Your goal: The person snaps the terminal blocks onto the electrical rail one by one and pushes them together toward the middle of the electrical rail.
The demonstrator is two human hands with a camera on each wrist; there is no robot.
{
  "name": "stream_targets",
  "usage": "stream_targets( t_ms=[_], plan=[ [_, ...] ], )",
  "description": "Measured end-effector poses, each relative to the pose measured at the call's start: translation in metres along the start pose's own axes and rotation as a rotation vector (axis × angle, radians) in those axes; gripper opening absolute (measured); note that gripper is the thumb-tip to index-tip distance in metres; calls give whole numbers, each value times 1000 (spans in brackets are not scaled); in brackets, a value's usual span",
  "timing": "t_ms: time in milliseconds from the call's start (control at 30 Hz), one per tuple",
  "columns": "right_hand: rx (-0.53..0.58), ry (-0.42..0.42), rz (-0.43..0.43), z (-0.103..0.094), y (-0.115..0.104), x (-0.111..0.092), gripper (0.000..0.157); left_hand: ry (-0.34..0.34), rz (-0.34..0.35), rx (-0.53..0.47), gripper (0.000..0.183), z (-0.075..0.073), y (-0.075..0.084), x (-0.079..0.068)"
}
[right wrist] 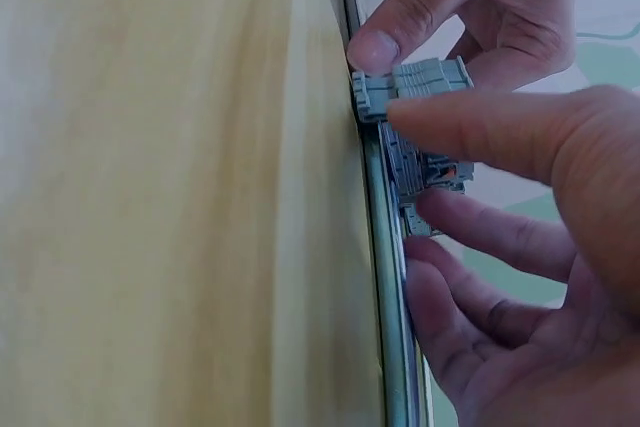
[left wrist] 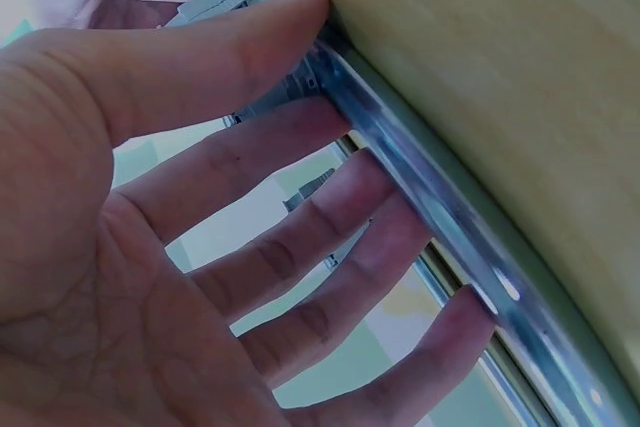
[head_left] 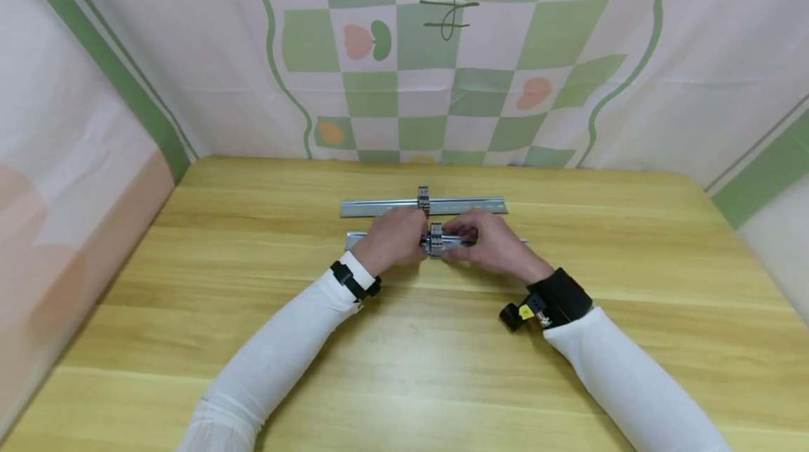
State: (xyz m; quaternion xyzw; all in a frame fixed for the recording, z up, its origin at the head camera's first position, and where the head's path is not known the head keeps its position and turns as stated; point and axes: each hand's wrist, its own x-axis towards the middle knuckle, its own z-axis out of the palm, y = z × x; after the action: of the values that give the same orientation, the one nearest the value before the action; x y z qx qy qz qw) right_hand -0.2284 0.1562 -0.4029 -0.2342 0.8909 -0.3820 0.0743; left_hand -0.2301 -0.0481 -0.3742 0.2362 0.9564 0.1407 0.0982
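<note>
A small stack of grey terminal blocks [head_left: 436, 240] sits on the nearer metal DIN rail [head_left: 355, 237], between my two hands. From the left, my left hand [head_left: 393, 236] pinches the stack with thumb and index finger. Its other fingers reach along the rail [left wrist: 455, 222] in the left wrist view. My right hand [head_left: 496, 245] grips the same terminal blocks [right wrist: 430, 77] from the right; in the right wrist view its thumb lies on one end and its index finger near the other. The lower fingers stay beside the rail [right wrist: 383, 267]. The hands hide much of this rail.
Behind, a second DIN rail [head_left: 470, 207] lies roughly parallel, with another stack of terminal blocks [head_left: 423, 195] near its middle. Both rails lie on a wooden table [head_left: 404, 368]. A patterned curtain [head_left: 366, 97] hangs along the table's back edge.
</note>
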Motion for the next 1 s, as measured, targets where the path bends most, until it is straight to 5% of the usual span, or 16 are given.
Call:
stream_targets(
  t_ms=[700,1000],
  plan=[
    [-2,73,17,-9,2,-7,34,-14,-28,10,18,-5,-3,1],
    [-116,175,21,-35,14,-13,40,-27,-32,51,23,-10,-6,2]
  ],
)
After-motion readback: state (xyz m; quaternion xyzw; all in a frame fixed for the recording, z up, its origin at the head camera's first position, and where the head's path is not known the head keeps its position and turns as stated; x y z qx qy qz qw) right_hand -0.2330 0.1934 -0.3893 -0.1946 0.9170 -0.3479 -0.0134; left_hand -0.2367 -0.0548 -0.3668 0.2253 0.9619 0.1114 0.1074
